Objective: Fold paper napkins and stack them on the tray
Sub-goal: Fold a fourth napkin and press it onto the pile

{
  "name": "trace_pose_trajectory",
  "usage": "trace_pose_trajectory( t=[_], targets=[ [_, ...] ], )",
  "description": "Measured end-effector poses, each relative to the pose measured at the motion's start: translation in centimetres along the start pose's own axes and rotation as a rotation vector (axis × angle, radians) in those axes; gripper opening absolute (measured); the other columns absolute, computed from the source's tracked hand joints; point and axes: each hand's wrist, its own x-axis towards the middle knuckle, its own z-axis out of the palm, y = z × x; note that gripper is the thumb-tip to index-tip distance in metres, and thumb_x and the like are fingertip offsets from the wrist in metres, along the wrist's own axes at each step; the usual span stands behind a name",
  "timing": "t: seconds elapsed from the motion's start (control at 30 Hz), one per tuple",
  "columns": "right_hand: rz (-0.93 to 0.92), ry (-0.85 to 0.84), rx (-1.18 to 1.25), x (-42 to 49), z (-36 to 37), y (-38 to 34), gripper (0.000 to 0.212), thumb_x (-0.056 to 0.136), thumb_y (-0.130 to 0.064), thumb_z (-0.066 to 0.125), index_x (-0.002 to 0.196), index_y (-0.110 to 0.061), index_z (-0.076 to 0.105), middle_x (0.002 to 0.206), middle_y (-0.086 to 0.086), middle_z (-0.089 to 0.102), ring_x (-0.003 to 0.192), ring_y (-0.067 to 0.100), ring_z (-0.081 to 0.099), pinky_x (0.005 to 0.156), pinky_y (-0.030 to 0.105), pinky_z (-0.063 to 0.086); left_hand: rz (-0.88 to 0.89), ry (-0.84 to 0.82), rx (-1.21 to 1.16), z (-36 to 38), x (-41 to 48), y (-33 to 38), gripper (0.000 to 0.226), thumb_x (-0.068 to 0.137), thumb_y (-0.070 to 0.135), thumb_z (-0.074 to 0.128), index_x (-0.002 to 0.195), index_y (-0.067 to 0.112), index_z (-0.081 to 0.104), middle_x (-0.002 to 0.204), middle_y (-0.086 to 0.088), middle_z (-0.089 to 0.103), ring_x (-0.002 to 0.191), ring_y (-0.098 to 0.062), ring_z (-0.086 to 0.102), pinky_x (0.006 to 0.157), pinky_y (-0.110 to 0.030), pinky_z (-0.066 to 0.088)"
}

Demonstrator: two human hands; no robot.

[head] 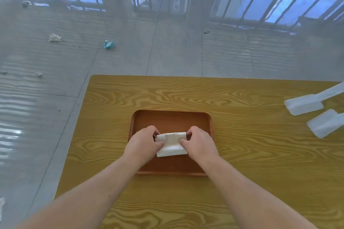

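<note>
A brown wooden tray [172, 119] lies in the middle of the wood-grain table [242, 154]. Over the tray's middle a white paper napkin [171, 145] is held flat, partly folded into a small rectangle. My left hand [142, 144] pinches the napkin's left end between thumb and fingers. My right hand [200, 144] pinches its right end the same way. The two hands hide the napkin's side edges, and whether more napkins lie under it cannot be seen.
Two white plastic paddle-shaped objects [305, 107] [324, 125] lie at the table's right edge. Beyond the table's far and left edges is grey tiled floor [130, 42] with scraps of crumpled paper [54, 37] and a blue wrapper [108, 44].
</note>
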Motion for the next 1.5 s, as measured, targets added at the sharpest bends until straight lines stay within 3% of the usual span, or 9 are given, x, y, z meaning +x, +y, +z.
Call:
trace_pose_trajectory(
  t=[0.13, 0.2, 0.5, 0.63, 0.77, 0.87, 1.0, 1.3, 1.5],
  targets=[
    [0.059, -0.015, -0.002, 0.3, 0.3, 0.6, 0.046, 0.087, -0.043, 0.073, 0.118, -0.021, 0.048, 0.094, -0.004, 0.064, 0.082, 0.019, 0.064, 0.065, 0.035, 0.049, 0.170, 0.044, 0.201, 0.5, -0.1, 0.2, 0.084, 0.072, 0.064, 0.067, 0.144, 0.029, 0.040, 0.138, 0.006, 0.045, 0.125, -0.019, 0.047, 0.102, -0.036, 0.048],
    [0.053, -0.026, 0.006, 0.3, 0.4, 0.5, 0.054, 0.086, -0.042, 0.075, 0.127, -0.021, 0.046, 0.094, -0.003, 0.064, 0.082, 0.019, 0.065, 0.065, 0.034, 0.048, 0.290, -0.009, 0.440, 0.7, 0.1, 0.4, 0.101, 0.069, 0.076, 0.065, 0.152, 0.029, 0.033, 0.144, 0.006, 0.040, 0.131, -0.020, 0.042, 0.108, -0.039, 0.044],
    [-0.139, -0.024, -0.165, -0.5, 0.1, 0.7, 0.054, 0.088, -0.038, 0.066, 0.133, -0.023, 0.042, 0.095, -0.002, 0.067, 0.079, 0.019, 0.066, 0.064, 0.039, 0.058, 0.430, -0.001, 0.589, 0.3, 2.0, 1.2, 0.074, 0.087, 0.053, 0.068, 0.151, 0.030, 0.040, 0.143, 0.005, 0.047, 0.129, -0.019, 0.045, 0.103, -0.036, 0.046],
    [-0.486, 0.199, -0.367, -1.5, 0.5, 1.1, 0.048, 0.088, -0.026, 0.066, 0.133, -0.018, 0.053, 0.119, 0.003, 0.061, 0.106, 0.027, 0.058, 0.089, 0.042, 0.054, 0.450, 0.027, 0.570, 0.8, 0.3, 0.3, 0.087, 0.084, 0.056, 0.063, 0.157, 0.026, 0.028, 0.163, 0.000, 0.031, 0.146, -0.023, 0.034, 0.120, -0.041, 0.034],
    [-0.738, 0.173, -0.382, -3.3, 1.9, 2.4, 0.044, 0.089, -0.025, 0.061, 0.132, -0.013, 0.066, 0.132, 0.010, 0.068, 0.123, 0.031, 0.061, 0.102, 0.046, 0.054, 0.664, 0.052, 0.596, 1.9, -1.4, -1.1, 0.067, 0.085, 0.052, 0.065, 0.143, 0.019, 0.056, 0.157, -0.008, 0.051, 0.144, -0.027, 0.048, 0.123, -0.045, 0.028],
    [-0.646, -0.034, -0.453, -3.2, 2.8, 3.2, 0.058, 0.102, -0.033, 0.046, 0.155, -0.011, 0.044, 0.164, 0.013, 0.041, 0.153, 0.030, 0.035, 0.127, 0.046, 0.025, 0.573, -0.064, 0.610, 2.5, -1.5, -1.8, 0.074, 0.095, 0.058, 0.047, 0.159, 0.021, 0.037, 0.171, -0.004, 0.028, 0.158, -0.021, 0.022, 0.128, -0.041, 0.011],
    [-0.628, -0.094, -0.523, -2.4, 3.3, 4.0, 0.063, 0.109, -0.040, 0.029, 0.164, -0.011, 0.017, 0.174, 0.008, 0.005, 0.160, 0.022, -0.004, 0.125, 0.041, -0.011, 0.502, -0.097, 0.641, 3.6, -2.2, -1.8, 0.083, 0.095, 0.066, 0.033, 0.164, 0.021, 0.021, 0.174, -0.006, 0.017, 0.159, -0.024, 0.013, 0.129, -0.043, 0.011],
    [-0.571, -0.116, -0.583, -3.0, 4.2, 4.0, 0.070, 0.101, -0.046, 0.008, 0.165, -0.017, 0.007, 0.166, 0.002, -0.017, 0.155, 0.020, -0.022, 0.121, 0.041, -0.022, 0.488, -0.039, 0.683, 4.3, -3.5, -1.3, 0.086, 0.091, 0.065, 0.025, 0.160, 0.015, 0.034, 0.166, -0.011, 0.037, 0.150, -0.030, 0.033, 0.123, -0.045, 0.028],
    [-0.522, -0.209, -0.539, -3.3, 4.1, 4.0, 0.071, 0.104, -0.045, 0.021, 0.164, -0.020, -0.007, 0.168, -0.002, -0.024, 0.152, 0.016, -0.031, 0.128, 0.041, -0.012, 0.481, -0.103, 0.568, 4.4, -3.2, -1.7, 0.080, 0.091, 0.056, 0.032, 0.163, 0.019, 0.025, 0.174, -0.002, 0.018, 0.160, -0.018, 0.006, 0.126, -0.036, -0.004]
  ],
)
